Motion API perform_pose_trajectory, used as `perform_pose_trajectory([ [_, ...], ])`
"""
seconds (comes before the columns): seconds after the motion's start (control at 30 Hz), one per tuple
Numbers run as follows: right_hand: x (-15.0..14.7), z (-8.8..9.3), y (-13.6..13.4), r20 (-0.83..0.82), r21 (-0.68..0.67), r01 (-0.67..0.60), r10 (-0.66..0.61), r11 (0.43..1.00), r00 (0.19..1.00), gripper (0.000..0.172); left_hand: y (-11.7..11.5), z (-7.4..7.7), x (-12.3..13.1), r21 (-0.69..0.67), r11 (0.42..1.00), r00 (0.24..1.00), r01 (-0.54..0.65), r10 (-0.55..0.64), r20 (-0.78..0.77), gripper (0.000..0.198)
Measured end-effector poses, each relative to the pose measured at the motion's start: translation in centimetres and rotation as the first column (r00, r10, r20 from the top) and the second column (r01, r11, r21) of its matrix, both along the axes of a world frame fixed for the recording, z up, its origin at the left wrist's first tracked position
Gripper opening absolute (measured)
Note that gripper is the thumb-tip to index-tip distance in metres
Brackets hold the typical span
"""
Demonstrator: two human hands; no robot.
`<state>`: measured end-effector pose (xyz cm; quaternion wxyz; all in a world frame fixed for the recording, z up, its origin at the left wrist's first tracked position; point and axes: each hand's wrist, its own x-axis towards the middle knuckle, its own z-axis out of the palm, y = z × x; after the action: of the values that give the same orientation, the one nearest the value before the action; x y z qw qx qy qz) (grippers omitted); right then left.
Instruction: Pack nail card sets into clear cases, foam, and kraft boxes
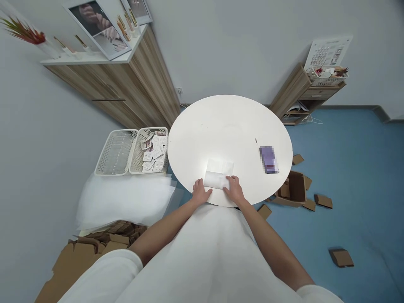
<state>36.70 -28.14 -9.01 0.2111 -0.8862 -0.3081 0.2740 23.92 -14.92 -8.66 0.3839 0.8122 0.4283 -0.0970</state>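
A thin white wrapping sheet [218, 180], apparently soft foam, lies on the round white table [221, 122] near its front edge. Its near part is folded over into a flat band, while the far part spreads out behind. At the left end of the band rests my left hand [201, 192], thumb and fingers apart. My right hand [234, 190] holds the band's right end, fingertips on top and thumb at the near edge. Whatever may lie inside the fold is hidden. Farther right on the table is a purple phone-like object [269, 160], blurred out.
Left of the table stand a white basket of printed cards [135, 162] and a basket of clear plastic pieces [111, 168]. Translucent sheets [123, 198] are stacked before them, above flattened cardboard [72, 265]. An open cardboard box [296, 187] sits on the floor at right.
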Motion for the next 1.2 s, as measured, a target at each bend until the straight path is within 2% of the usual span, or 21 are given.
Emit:
perform_pose_trajectory([
  [0.07, -0.4, -0.1, 0.3, -0.007, 0.015, -0.032, 0.032, 0.999, 0.999, 0.053, 0.2, -0.4, -0.4, -0.104, 0.991, 0.994, -0.086, 0.093, 0.063, 0.073],
  [0.13, -0.7, -0.2, 0.5, -0.023, 0.024, -0.055, 0.056, 0.998, 0.998, 0.054, 0.4, -0.5, -0.4, -0.214, 0.951, 0.963, -0.225, 0.25, 0.098, 0.075],
  [0.17, -0.9, -0.3, 0.5, -0.03, 0.029, -0.065, 0.066, 0.997, 0.997, 0.054, 0.5, -0.5, -0.3, -0.281, 0.907, 0.933, -0.313, 0.35, 0.089, 0.075],
  [0.23, -1.1, -0.3, 0.6, -0.036, 0.039, -0.076, 0.078, 0.996, 0.996, 0.053, 0.8, -0.3, 0.0, -0.445, 0.78, 0.861, -0.439, 0.506, 0.038, 0.071],
  [0.3, -1.2, -0.3, 0.6, -0.038, 0.044, -0.073, 0.075, 0.996, 0.996, 0.052, 1.4, 0.1, 0.3, -0.585, 0.674, 0.833, -0.451, 0.553, -0.004, 0.056],
  [0.37, -1.1, -0.4, 0.5, -0.051, 0.054, -0.065, 0.068, 0.996, 0.996, 0.052, 1.9, 0.5, 0.3, -0.66, 0.633, 0.848, -0.404, 0.531, -0.009, 0.036],
  [0.43, -0.9, -0.4, 0.4, -0.077, 0.067, -0.058, 0.063, 0.996, 0.995, 0.052, 2.3, 0.8, 0.3, -0.675, 0.641, 0.867, -0.364, 0.499, 0.006, 0.023],
  [0.53, -0.8, -0.5, 0.3, -0.113, 0.076, -0.047, 0.055, 0.996, 0.992, 0.053, 2.5, 0.9, 0.1, -0.682, 0.657, 0.886, -0.321, 0.462, 0.029, 0.02],
  [0.6, -0.8, -0.7, 0.2, -0.126, 0.076, -0.037, 0.047, 0.996, 0.991, 0.053, 2.5, 0.8, 0.2, -0.616, 0.742, 0.916, -0.265, 0.394, 0.08, 0.019],
  [0.7, -1.0, -0.9, 0.3, -0.123, 0.077, -0.022, 0.032, 0.997, 0.992, 0.054, 2.3, 0.7, 0.6, -0.355, 0.926, 0.967, -0.125, 0.195, 0.166, 0.022],
  [0.77, -1.0, -0.9, 0.5, -0.111, 0.081, -0.01, 0.019, 0.997, 0.994, 0.054, 2.1, 0.8, 1.1, -0.208, 0.978, 0.98, -0.032, 0.071, 0.184, 0.026],
  [0.9, -1.0, -0.8, 1.1, -0.127, 0.104, -0.001, 0.014, 0.995, 0.992, 0.051, 1.0, 1.0, 2.7, -0.084, 0.991, 0.976, 0.108, -0.09, 0.196, 0.025],
  [1.03, -0.8, -0.8, 1.2, -0.157, 0.152, -0.004, 0.028, 0.988, 0.987, 0.048, -0.3, 0.9, 3.8, -0.014, 0.984, 0.969, 0.18, -0.175, 0.172, 0.016],
  [1.2, -0.5, -1.0, 1.1, -0.258, 0.227, 0.094, -0.033, 0.969, 0.966, 0.039, -1.4, 0.1, 3.1, 0.044, 0.967, 0.946, 0.249, -0.253, 0.203, 0.01],
])
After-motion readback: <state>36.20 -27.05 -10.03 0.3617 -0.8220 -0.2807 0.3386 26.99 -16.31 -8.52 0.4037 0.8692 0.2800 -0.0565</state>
